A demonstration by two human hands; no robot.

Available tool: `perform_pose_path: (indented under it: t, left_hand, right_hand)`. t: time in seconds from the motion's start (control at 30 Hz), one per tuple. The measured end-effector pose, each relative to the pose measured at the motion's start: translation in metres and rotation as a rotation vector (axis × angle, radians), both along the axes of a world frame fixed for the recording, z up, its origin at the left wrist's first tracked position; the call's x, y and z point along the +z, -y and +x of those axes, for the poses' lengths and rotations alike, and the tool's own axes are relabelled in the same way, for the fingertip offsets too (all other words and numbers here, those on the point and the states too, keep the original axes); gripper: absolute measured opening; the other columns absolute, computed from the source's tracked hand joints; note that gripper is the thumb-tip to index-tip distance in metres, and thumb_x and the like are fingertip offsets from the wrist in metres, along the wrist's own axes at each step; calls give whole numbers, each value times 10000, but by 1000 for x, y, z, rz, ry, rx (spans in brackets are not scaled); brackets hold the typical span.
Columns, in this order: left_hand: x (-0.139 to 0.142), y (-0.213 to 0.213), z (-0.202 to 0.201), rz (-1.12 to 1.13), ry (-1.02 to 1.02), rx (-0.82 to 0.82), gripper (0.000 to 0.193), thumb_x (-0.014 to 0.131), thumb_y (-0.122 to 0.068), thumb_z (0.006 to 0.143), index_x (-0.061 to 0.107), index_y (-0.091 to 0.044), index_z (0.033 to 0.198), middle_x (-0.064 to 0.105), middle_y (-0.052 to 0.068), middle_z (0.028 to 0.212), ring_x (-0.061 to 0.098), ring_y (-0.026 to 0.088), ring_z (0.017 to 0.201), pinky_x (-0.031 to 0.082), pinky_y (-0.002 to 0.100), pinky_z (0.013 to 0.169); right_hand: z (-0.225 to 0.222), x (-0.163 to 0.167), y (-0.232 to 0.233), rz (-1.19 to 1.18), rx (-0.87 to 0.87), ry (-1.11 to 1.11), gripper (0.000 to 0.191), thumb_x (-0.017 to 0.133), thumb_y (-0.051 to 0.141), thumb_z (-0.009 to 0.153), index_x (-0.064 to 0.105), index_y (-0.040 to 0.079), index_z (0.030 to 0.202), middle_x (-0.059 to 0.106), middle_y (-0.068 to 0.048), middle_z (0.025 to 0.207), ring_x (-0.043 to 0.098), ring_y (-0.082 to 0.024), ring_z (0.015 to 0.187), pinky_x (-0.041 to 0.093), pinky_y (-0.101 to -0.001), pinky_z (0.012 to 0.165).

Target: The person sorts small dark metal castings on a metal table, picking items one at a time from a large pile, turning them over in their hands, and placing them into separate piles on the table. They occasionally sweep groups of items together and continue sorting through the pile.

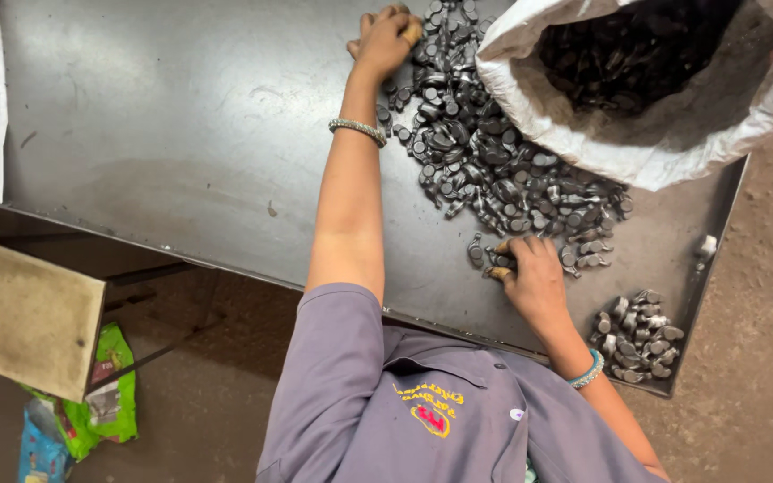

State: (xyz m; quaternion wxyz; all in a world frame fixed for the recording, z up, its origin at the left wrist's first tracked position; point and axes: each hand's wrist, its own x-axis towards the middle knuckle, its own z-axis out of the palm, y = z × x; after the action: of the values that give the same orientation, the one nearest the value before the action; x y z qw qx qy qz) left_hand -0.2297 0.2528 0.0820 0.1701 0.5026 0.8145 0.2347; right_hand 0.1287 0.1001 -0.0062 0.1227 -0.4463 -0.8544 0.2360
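While I lean over the steel table (181,134), my left hand (385,38) at 12 o'clock cups the metal parts pile (494,170), fingers curled; right hand (534,277) at 4 o'clock pinches approx. one part (503,261).

Dark, dully glossy metal parts (485,170) are heaped on a smooth, matt steel surface (181,134); a coarse woven plastic sack (673,143) is seen upper right.

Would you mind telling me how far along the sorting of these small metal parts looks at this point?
Already set apart: a small heap at the tray's near right corner. In hand: the right hand picks at the near edge of the big loose pile, while the left hand reaches its far end. Left: most of that pile, plus the white sack that holds many more parts.
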Motion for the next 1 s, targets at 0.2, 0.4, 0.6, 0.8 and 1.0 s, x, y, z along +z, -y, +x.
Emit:
perform_pose_path:
  t: [0.2,0.4,0.6,0.8,1.0]
  left_hand:
    - [-9,31,5,238,19,-192,128,673,-266,860,760,-186,910,740,27,1052,697,265,978,558,418,891]
    - [-6,79,34,97,117,11,306,586,-480,888,764,-307,1069,646,-79,1258,517,294,1233,400,622,966]
    - [-5,110,53,59,155,73,341,550,-468,921,733,-319,1166,613,-130,1359,499,251,1310,354,634,1041]
    - [-29,131,72,161,146,68,287,599,-321,910,783,-309,1130,695,-78,1329,578,265,1289,468,529,1062]
    - [-50,171,106,582,32,332,245,639,-168,951,740,-159,1174,736,40,1188,632,261,1183,479,455,1059]
  right_hand:
    - [-1,3,-6,13,24,-27,387,860,121,704,709,79,1058,658,-156,1063,565,-366,1041,470,-469,912]
    - [-1,11,-11,79,94,37,402,859,144,737,732,102,1117,664,-132,1108,567,-356,1082,460,-458,981]
    - [-1,14,-13,175,137,94,322,805,112,786,743,116,1102,675,-114,1078,576,-326,1067,469,-437,1034]
    - [6,12,0,169,120,-37,327,874,190,789,743,119,1081,684,-109,1031,595,-331,1067,469,-442,981]
    - [26,8,12,30,-106,-229,427,941,156,746,667,54,1057,679,-115,1000,642,-300,929,522,-418,829]
